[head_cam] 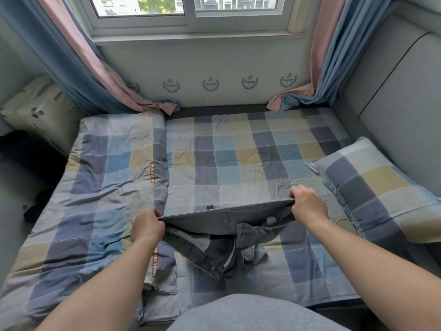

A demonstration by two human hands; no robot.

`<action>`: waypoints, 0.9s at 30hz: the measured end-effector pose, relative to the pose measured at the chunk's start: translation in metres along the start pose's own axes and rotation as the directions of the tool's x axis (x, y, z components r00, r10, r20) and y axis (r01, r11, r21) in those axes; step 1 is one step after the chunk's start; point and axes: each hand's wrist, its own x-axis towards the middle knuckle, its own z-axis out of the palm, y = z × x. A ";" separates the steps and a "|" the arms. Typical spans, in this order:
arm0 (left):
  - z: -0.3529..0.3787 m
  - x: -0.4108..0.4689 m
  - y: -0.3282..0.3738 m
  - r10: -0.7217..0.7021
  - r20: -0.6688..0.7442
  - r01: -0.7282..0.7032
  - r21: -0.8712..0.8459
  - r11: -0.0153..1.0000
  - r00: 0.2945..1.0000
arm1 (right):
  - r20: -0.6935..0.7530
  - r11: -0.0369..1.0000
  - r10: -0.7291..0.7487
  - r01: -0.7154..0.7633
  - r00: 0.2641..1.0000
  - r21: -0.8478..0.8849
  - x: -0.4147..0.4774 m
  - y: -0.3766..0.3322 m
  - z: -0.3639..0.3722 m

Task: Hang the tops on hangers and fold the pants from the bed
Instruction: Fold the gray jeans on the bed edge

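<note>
— Grey denim pants [226, 218] hang between your two hands, one straight edge pulled taut above the bed [238, 151].

— Right, and your left hand [148, 225] pinches the near-left end of that edge, thumb on top and fingers curled under the cloth.

— Your right hand [309, 204] grips the other end, a little farther from you, with the fingers closed round the fabric.

— Below the taut edge, the rest of the pants sags in a loose bunch. Seams and a paler inner lining show there, and the lowest folds rest on the checked sheet close to your body.

— I cannot tell whether the edge you hold is the waistband or a fold.

— Nor can I. To your left, a folded quilt [114, 163] in the same blue, grey and tan checks covers that side of the bed, just beside your left hand.

— On your right, a matching pillow [372, 187] lies against the grey padded headboard [393, 91], near your right hand but not touching it.

— A thin pale cord [341, 220] curls on the sheet by your right wrist.

— At the far end, blue and pink curtains [78, 60] hang on both sides of the window [191, 10], and their hems spill onto the mattress.

— Something dark [35, 209] lies low at the left, off the bed, too dim to make out.
</note>
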 end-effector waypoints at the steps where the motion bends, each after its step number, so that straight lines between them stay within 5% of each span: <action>1: 0.002 0.000 -0.004 -0.015 -0.003 0.015 -0.006 1.000 1.000 | 0.002 1.000 -0.005 0.005 1.000 -0.025 0.000 0.002 0.003; 7: 0.007 0.001 -0.027 -0.104 -0.070 0.106 0.023 0.994 0.992 | 0.005 0.997 0.075 -0.075 0.997 -0.026 0.004 0.011 0.006; 11: 0.005 0.009 -0.040 -0.283 -0.079 0.264 -0.190 0.946 0.956 | 0.000 0.986 0.154 -0.154 0.988 0.057 0.009 0.019 0.005; 15: 0.002 0.018 -0.039 -0.553 0.204 0.575 -0.478 0.664 0.808 | 0.090 0.967 0.242 -0.248 0.966 0.056 0.013 0.019 0.010; 19: -0.001 0.014 -0.029 -0.534 0.382 0.628 -0.657 0.418 0.755 | 0.168 0.914 0.332 -0.360 0.928 0.185 0.011 0.017 0.013; 21: -0.007 0.016 -0.026 -0.488 0.494 0.680 -0.647 0.346 0.719 | 0.259 0.749 0.386 -0.465 0.885 0.472 0.012 0.011 0.013; 23: -0.015 0.020 -0.022 -0.417 0.633 0.745 -0.636 0.202 0.653 | 0.378 0.433 0.406 -0.539 0.832 0.722 0.014 0.003 0.011; 27: -0.020 0.026 -0.013 -0.266 0.714 0.719 -0.688 -0.099 0.647 | 0.533 -0.097 0.327 -0.533 0.780 0.840 0.018 -0.006 0.004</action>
